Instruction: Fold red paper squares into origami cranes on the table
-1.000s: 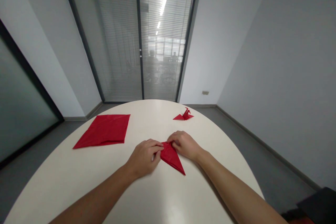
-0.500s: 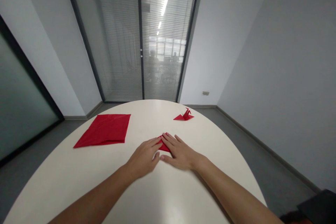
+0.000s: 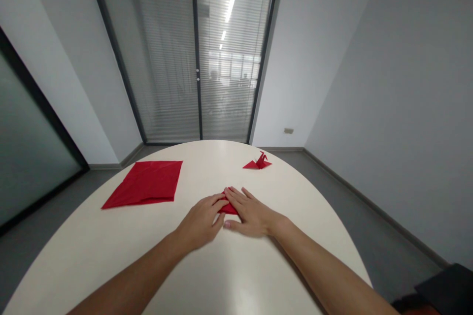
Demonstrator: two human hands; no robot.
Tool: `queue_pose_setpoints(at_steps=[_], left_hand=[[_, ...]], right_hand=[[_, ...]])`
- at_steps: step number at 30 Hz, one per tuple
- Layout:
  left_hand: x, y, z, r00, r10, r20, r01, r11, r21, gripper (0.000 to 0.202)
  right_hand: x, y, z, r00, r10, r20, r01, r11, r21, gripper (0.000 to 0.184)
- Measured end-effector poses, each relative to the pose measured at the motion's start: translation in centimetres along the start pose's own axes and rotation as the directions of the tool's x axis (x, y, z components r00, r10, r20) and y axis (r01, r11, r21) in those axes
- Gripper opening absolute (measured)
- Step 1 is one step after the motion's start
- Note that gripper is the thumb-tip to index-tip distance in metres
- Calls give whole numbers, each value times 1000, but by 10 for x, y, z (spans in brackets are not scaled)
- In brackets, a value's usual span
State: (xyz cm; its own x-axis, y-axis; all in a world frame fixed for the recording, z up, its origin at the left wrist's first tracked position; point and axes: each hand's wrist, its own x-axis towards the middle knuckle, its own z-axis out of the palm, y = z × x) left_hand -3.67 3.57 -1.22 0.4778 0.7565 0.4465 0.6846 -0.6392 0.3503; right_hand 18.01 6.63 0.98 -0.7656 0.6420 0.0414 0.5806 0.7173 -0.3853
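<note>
A small piece of folded red paper (image 3: 229, 208) lies on the white table, mostly covered by my hands. My left hand (image 3: 202, 220) rests at its left side, the fingertips on the paper and the thumb pointing towards the right hand. Flat over its right part lies my right hand (image 3: 254, 214), fingers stretched out and thumb spread on the tabletop. Beyond the hands, to the right, stands a red paper crane (image 3: 260, 162) with its wings spread.
A stack of red paper sheets (image 3: 148, 183) lies on the left of the round white table (image 3: 207, 280). Past the table's far edge is a glass partition with blinds (image 3: 166, 83). A dark object (image 3: 449, 288) shows at the lower right.
My hands stay on the folded paper; the fingers have shifted slightly, and the right thumb lies a little farther from the paper's front edge. The view has moved slightly.
</note>
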Motion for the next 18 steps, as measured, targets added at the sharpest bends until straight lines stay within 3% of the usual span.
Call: queue_pose_setpoints(at_steps=[5,9,18], left_hand=[[-5,-4,3,989,33,145,-37,999,23,51],[-4,-6,4,968,26,251,-38,998,42,55],[-3,-1,3,951,-50,304,23,995,93,61]], right_hand=[[2,-2,0,998,30,-49,-30,1000,-2,77],[5,-9,3,998,63,-5,-63,998,0,77],[6,-8,3,995,98,-2,-98,993,-66,91]])
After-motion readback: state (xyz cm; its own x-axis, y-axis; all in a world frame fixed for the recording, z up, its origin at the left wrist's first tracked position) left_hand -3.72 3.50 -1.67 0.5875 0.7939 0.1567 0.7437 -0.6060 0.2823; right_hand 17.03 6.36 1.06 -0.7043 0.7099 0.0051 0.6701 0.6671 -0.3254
